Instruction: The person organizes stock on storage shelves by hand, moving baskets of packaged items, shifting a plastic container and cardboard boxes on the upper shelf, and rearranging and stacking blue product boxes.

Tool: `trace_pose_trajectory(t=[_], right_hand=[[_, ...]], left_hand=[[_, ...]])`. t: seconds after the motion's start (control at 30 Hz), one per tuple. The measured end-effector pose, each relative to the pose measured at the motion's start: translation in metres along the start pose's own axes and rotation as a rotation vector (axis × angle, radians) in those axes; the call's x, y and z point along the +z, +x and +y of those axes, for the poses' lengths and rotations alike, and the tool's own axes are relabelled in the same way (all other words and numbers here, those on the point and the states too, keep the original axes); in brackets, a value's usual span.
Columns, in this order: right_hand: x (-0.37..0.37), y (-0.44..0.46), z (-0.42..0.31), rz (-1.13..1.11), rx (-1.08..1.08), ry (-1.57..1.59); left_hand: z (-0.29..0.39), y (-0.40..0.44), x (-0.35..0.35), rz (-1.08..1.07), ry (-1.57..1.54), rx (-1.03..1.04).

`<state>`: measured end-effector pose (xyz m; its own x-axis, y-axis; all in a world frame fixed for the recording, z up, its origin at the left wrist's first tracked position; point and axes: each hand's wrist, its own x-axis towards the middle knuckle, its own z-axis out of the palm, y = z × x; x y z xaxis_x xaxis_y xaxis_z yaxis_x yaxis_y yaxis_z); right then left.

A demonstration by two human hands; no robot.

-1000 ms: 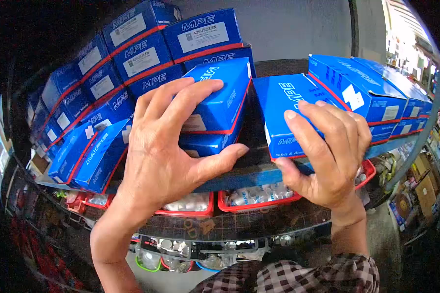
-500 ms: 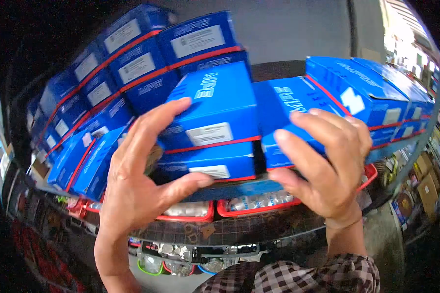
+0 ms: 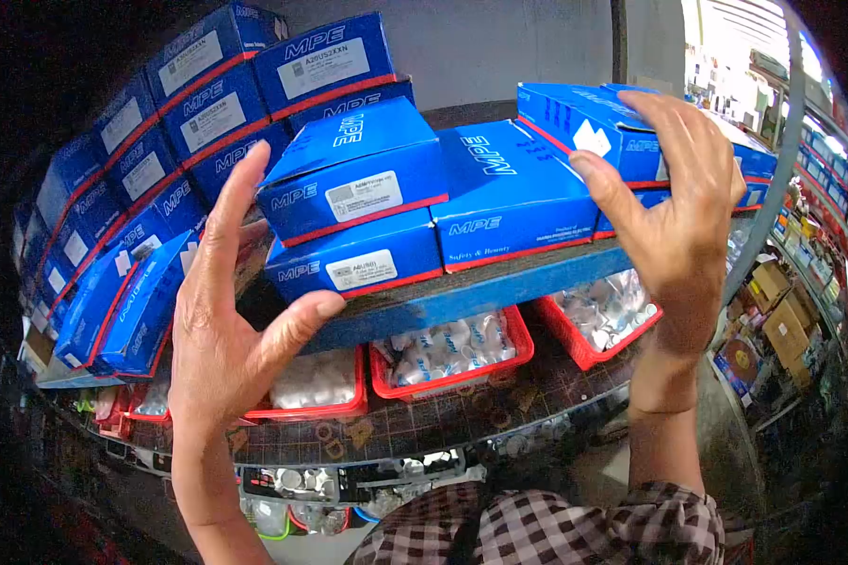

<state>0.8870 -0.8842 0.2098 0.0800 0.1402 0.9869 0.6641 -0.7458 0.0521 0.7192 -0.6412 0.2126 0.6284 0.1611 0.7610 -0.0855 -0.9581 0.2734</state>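
Note:
Two blue MPE cartons, an upper one [image 3: 292,218] on a lower one [image 3: 301,275], stand stacked at the shelf's front. My left hand [image 3: 219,325] is beside their left side, thumb and fingers spread wide, holding nothing. A flat blue carton [image 3: 513,202] lies to the right of the stack. My right hand [image 3: 686,202] is raised in front of the right-hand blue carton [image 3: 561,113], fingers apart and curved. Whether its fingertips touch that carton I cannot tell. Two tilted blue cartons [image 3: 155,306] lean left of my left hand.
Labelled blue cartons [image 3: 325,68] rise in rows at the back left. Below the blue shelf edge [image 3: 415,315] are red baskets [image 3: 452,379] of small wrapped parts. A grey post [image 3: 790,160] and brown cardboard boxes [image 3: 787,330] are at the right.
My right hand has moved up and right, away from the flat carton. My left hand is now farther from the stack. The view has shifted, revealing more of the baskets.

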Motion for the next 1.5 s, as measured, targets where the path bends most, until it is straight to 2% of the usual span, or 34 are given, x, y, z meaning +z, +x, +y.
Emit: trace_pose_trajectory(t=[0.07, 0.1, 0.17, 0.2, 0.27, 0.3, 0.37, 0.4, 0.47, 0.5, 0.6, 0.67, 0.7, 0.73, 0.77, 0.87, 0.97, 1.03, 1.07, 1.1, 1.13, 1.17, 1.27, 1.37, 1.43, 1.47, 1.5], right_hand=[[-0.001, 0.005, 0.005, 0.001, 0.017, -0.003], [-0.004, 0.004, 0.007, 0.005, 0.021, -0.013], [-0.011, 0.005, 0.01, -0.08, 0.025, 0.082], [-0.009, 0.003, 0.013, -0.015, -0.02, 0.154], [-0.024, 0.003, 0.008, -0.081, -0.105, 0.082], [-0.033, 0.005, 0.007, -0.125, -0.164, 0.041], [-0.04, 0.009, 0.015, -0.215, -0.186, 0.073], [-0.04, 0.012, 0.023, -0.255, -0.182, 0.088], [-0.035, 0.02, 0.046, -0.331, -0.212, 0.225], [-0.028, 0.022, 0.051, -0.297, -0.196, 0.317], [-0.018, 0.015, 0.041, -0.083, -0.11, 0.331], [-0.019, 0.017, 0.026, -0.078, -0.208, 0.338], [-0.02, 0.019, 0.017, -0.11, -0.376, 0.323], [-0.023, 0.019, -0.001, -0.217, -0.49, 0.175], [-0.019, 0.018, -0.015, -0.252, -0.525, 0.266], [0.0, 0.02, -0.031, -0.184, -0.495, 0.445], [0.01, 0.023, -0.032, -0.185, -0.452, 0.435], [0.027, 0.022, -0.032, -0.164, -0.425, 0.42], [0.027, 0.02, -0.036, -0.173, -0.392, 0.392], [0.026, 0.02, -0.039, -0.18, -0.376, 0.388], [0.026, 0.018, -0.043, -0.163, -0.365, 0.371], [0.027, 0.018, -0.043, -0.154, -0.375, 0.369], [0.027, 0.015, -0.046, -0.134, -0.363, 0.317], [0.032, 0.012, -0.051, -0.089, -0.334, 0.257], [0.031, 0.011, -0.054, -0.076, -0.326, 0.244], [0.032, 0.01, -0.054, -0.076, -0.317, 0.249], [0.033, 0.009, -0.054, -0.067, -0.309, 0.257]], left_hand=[[-0.004, 0.0, -0.002, -0.025, 0.02, -0.035], [-0.009, 0.0, -0.004, -0.033, 0.098, 0.016], [-0.015, -0.005, -0.004, -0.006, 0.039, -0.01], [-0.019, -0.008, -0.002, 0.045, 0.035, 0.04], [-0.018, -0.014, -0.002, 0.068, 0.081, 0.049], [-0.023, -0.015, 0.0, 0.111, 0.134, 0.122], [-0.025, -0.018, 0.0, 0.119, 0.176, 0.1], [-0.028, -0.016, 0.004, 0.178, 0.178, 0.154], [-0.028, -0.015, 0.006, 0.183, 0.183, 0.159], [-0.028, -0.016, 0.006, 0.186, 0.195, 0.163], [-0.029, -0.015, 0.008, 0.206, 0.202, 0.173], [-0.029, -0.014, 0.009, 0.218, 0.208, 0.188], [-0.029, -0.014, 0.01, 0.224, 0.205, 0.183], [-0.028, -0.015, 0.01, 0.226, 0.203, 0.179], [-0.028, -0.015, 0.011, 0.219, 0.207, 0.178], [-0.03, -0.015, 0.014, 0.262, 0.189, 0.203], [-0.028, -0.015, 0.011, 0.246, 0.159, 0.157], [-0.031, -0.014, 0.012, 0.291, 0.208, 0.238], [-0.034, -0.015, 0.008, 0.263, 0.246, 0.231], [-0.029, -0.021, 0.001, 0.146, 0.212, 0.132], [-0.033, -0.024, -0.005, 0.145, 0.125, 0.161], [-0.035, -0.028, -0.009, 0.204, -0.036, 0.247], [-0.032, -0.052, -0.054, 0.337, 0.163, 0.429], [-0.05, -0.075, -0.086, 0.573, 0.159, 0.161], [-0.061, -0.079, -0.113, 0.378, 0.468, 0.063], [-0.065, -0.081, -0.119, 0.199, 0.586, 0.055], [-0.067, -0.083, -0.118, 0.142, 0.664, 0.018]])
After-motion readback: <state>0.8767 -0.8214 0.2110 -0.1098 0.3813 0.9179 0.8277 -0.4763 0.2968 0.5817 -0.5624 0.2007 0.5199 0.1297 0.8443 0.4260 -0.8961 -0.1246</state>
